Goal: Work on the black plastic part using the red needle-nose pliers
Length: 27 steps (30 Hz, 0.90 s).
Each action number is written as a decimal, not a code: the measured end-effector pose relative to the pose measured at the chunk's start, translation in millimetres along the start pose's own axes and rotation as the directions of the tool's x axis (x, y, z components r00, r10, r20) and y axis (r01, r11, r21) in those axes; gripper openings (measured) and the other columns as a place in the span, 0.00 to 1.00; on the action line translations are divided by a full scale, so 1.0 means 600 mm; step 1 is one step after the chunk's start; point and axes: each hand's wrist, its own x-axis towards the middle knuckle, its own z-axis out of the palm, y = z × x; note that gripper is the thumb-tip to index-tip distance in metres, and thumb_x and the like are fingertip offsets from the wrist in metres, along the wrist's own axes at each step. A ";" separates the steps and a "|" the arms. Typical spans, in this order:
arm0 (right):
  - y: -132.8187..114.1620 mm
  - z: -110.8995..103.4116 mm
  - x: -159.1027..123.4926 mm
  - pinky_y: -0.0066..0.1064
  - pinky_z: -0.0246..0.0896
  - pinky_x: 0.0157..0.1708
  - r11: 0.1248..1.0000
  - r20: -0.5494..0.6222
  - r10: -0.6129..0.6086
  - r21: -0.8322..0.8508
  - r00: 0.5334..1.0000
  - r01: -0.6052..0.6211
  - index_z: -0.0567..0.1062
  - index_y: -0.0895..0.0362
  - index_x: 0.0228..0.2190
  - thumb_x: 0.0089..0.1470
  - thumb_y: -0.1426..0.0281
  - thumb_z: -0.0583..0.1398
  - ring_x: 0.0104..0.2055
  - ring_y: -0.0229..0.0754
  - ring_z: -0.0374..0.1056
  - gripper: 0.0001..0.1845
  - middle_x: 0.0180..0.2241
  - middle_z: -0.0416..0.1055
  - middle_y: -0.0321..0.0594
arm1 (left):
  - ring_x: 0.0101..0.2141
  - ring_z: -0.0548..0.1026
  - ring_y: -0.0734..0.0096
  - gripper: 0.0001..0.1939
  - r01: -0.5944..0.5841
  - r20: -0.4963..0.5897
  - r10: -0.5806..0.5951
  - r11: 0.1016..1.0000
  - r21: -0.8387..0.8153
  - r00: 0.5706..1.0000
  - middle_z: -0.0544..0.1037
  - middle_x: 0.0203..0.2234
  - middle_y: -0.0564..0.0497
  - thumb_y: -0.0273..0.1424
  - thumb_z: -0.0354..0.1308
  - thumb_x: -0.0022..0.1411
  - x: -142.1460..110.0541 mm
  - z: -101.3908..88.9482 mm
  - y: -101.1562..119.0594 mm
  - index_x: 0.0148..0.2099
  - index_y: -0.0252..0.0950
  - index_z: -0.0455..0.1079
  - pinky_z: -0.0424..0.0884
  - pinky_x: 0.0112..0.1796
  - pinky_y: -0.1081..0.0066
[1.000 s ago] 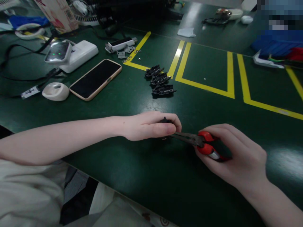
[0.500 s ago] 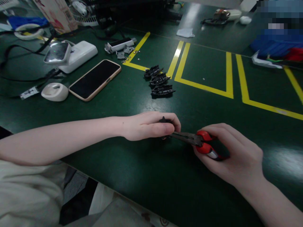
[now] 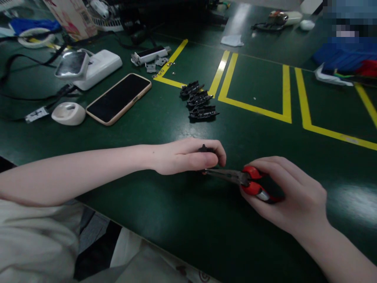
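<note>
My left hand [image 3: 191, 156] is closed round a small black plastic part [image 3: 204, 148], most of it hidden behind the thumb and fingers. In my right hand [image 3: 291, 196] are red-handled long-nose pliers [image 3: 243, 179], their jaws pointing left. The plier tips lie just below my left thumb, close to the underside of the held part; whether they grip anything is too small to tell. Beyond my hands, several black plastic parts [image 3: 203, 113] of similar look lie in a loose stack on the green table [image 3: 165, 220].
A phone [image 3: 119, 99], a white oval object [image 3: 68, 114] and a white box-shaped device [image 3: 100, 68] lie at the left. Small metal pieces [image 3: 156, 66] and a white-and-black device [image 3: 150, 56] sit behind. Yellow tape [image 3: 253, 109] marks the table. A blue thing [image 3: 338, 55] stands far right.
The plier tips have shifted slightly left and down, from beside my left thumb to just beneath it. My left hand has stayed nearly still.
</note>
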 end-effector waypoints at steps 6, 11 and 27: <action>0.004 0.000 -0.002 0.39 0.66 0.29 0.997 0.001 0.070 0.038 0.998 -0.070 0.67 0.53 0.41 0.53 0.67 0.61 0.34 0.46 0.70 0.13 0.34 0.71 0.42 | 0.40 0.70 0.62 0.31 -0.086 -0.053 0.088 0.995 0.048 0.995 0.70 0.43 0.43 0.56 0.55 0.61 -0.001 -0.002 0.000 0.51 0.32 0.65 0.67 0.39 0.66; 0.004 -0.003 0.002 0.38 0.65 0.27 0.992 -0.003 0.112 0.067 0.994 -0.111 0.67 0.51 0.39 0.51 0.69 0.63 0.33 0.46 0.70 0.14 0.34 0.71 0.40 | 0.47 0.70 0.59 0.36 -0.204 -0.119 0.218 0.972 0.114 0.969 0.67 0.49 0.45 0.42 0.72 0.52 -0.002 0.001 -0.001 0.56 0.37 0.59 0.70 0.46 0.64; 0.005 -0.003 0.000 0.41 0.63 0.30 0.997 -0.027 0.071 -0.024 0.997 -0.072 0.67 0.52 0.42 0.52 0.68 0.61 0.37 0.51 0.71 0.15 0.37 0.73 0.44 | 0.52 0.71 0.61 0.38 -0.319 -0.213 0.388 0.900 0.296 0.897 0.66 0.54 0.46 0.32 0.73 0.49 0.002 0.007 -0.009 0.58 0.39 0.58 0.72 0.52 0.63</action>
